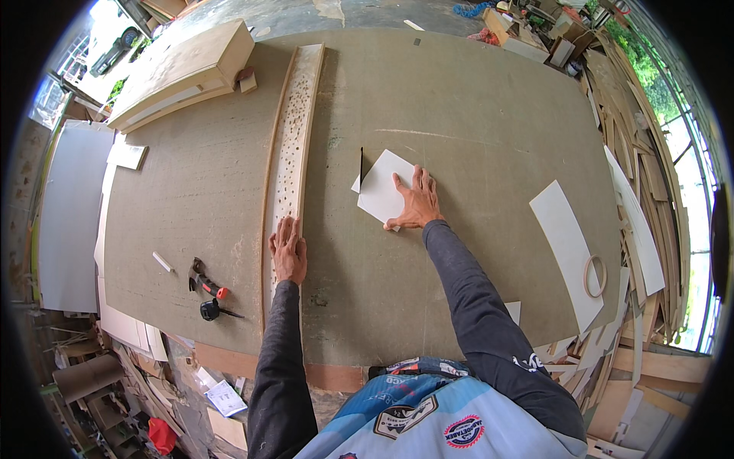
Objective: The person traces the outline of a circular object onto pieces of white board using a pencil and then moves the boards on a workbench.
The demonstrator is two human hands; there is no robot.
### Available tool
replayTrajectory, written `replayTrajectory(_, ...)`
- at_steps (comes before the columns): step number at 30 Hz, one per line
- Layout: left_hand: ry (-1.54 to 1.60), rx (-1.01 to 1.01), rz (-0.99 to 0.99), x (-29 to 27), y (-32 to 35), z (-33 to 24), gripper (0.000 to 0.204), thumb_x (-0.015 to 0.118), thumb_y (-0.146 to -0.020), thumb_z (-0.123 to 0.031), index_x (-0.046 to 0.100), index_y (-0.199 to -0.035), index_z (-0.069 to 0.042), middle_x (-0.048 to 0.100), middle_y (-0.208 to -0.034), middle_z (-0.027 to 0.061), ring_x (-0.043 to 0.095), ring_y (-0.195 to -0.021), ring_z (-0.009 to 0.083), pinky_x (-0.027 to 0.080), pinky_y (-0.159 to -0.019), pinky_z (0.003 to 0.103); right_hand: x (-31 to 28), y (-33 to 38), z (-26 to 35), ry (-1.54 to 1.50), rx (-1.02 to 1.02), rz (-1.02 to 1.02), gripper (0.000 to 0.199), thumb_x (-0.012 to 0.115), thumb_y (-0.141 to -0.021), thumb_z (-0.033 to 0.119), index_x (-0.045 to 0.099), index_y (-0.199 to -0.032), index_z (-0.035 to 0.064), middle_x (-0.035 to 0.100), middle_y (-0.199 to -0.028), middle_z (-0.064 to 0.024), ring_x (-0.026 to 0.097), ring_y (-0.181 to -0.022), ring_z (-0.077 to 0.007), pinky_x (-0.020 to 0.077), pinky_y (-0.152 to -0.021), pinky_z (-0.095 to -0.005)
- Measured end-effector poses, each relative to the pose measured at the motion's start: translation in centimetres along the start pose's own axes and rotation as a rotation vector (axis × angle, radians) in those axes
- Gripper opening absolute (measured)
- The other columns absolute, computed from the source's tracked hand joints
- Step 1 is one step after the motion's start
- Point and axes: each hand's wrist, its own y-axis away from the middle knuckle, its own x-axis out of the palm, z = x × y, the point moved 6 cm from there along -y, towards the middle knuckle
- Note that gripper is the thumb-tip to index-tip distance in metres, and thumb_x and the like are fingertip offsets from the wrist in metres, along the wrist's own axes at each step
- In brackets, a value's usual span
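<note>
My left hand (288, 251) lies on the near part of a long, narrow pale wooden board (297, 115). Its fingers are stretched forward and close together. Many small dark spots cover the board's face, and raised strips edge its long sides. Over to the right, my right hand (417, 203) presses down with spread fingers on a white flat sheet (382, 183), turned at an angle on the table. A thin dark stick (362, 170), perhaps a pencil, rests by the sheet's left corner. A smaller white piece shows beneath it.
The large worktable (474, 92) also carries a wooden drawer-like box (180, 76), a hammer (206, 281), a black tape measure (210, 310) and a white stick (163, 262). On the right, a long white strip (567, 249) lies under a tape-like ring (589, 277). Wood offcuts (654, 183) pile beyond.
</note>
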Motion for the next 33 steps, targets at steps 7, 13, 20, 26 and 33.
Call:
replayTrajectory(7,-0.01,-0.003,-0.001,0.3,0.01,0.24,0.054,0.052,-0.104,-0.019,0.046,-0.158,-0.019,0.039,-0.165,0.0101,0.029,-0.156,0.0257,0.018,-0.126,0.045,0.2,-0.08,-0.04,0.007,-0.004,-0.012,0.137,0.09,-0.048,0.06,0.03,-0.165,0.0216,0.011,-0.166,-0.0369,0.013,-0.154,-0.0543,0.0183,-0.125,-0.0633)
replayTrajectory(13,-0.006,0.002,-0.013,0.34,0.05,0.31,0.054,0.053,-0.104,-0.019,0.047,-0.157,-0.019,0.04,-0.165,0.0105,0.029,-0.156,0.0256,0.019,-0.125,0.045,0.45,-0.17,-0.08,-0.002,0.003,-0.025,0.137,0.09,-0.047,0.061,0.031,-0.164,0.0218,0.012,-0.165,-0.0373,0.013,-0.154,-0.0547,0.0177,-0.125,-0.0635)
replayTrajectory(20,-0.008,0.002,-0.015,0.18,0.08,0.12,0.052,0.053,-0.104,-0.02,0.048,-0.156,-0.018,0.041,-0.164,0.0108,0.031,-0.155,0.0257,0.02,-0.124,0.045,0.31,-0.05,-0.05,-0.01,0.017,-0.027,0.137,0.09,-0.047,0.061,0.031,-0.164,0.0218,0.011,-0.165,-0.0373,0.013,-0.154,-0.0545,0.0177,-0.125,-0.0641)
replayTrajectory(26,-0.017,0.013,-0.018,0.06,-0.02,-0.01,0.051,0.052,-0.105,-0.022,0.049,-0.156,-0.017,0.042,-0.164,0.0109,0.031,-0.155,0.026,0.02,-0.124,0.045,0.29,-0.02,-0.02,-0.02,0.026,-0.029,0.136,0.091,-0.049,0.06,0.031,-0.164,0.0213,0.011,-0.165,-0.0374,0.012,-0.154,-0.0546,0.0176,-0.124,-0.0647)
replayTrajectory(33,0.002,0.002,-0.016,-0.12,-0.02,-0.24,0.051,0.053,-0.104,-0.02,0.049,-0.155,-0.016,0.042,-0.164,0.0115,0.031,-0.155,0.0265,0.02,-0.124,0.046,0.14,0.06,0.1,-0.025,0.028,-0.036,0.136,0.09,-0.049,0.06,0.031,-0.164,0.0206,0.012,-0.165,-0.0382,0.012,-0.154,-0.0551,0.018,-0.124,-0.0656)
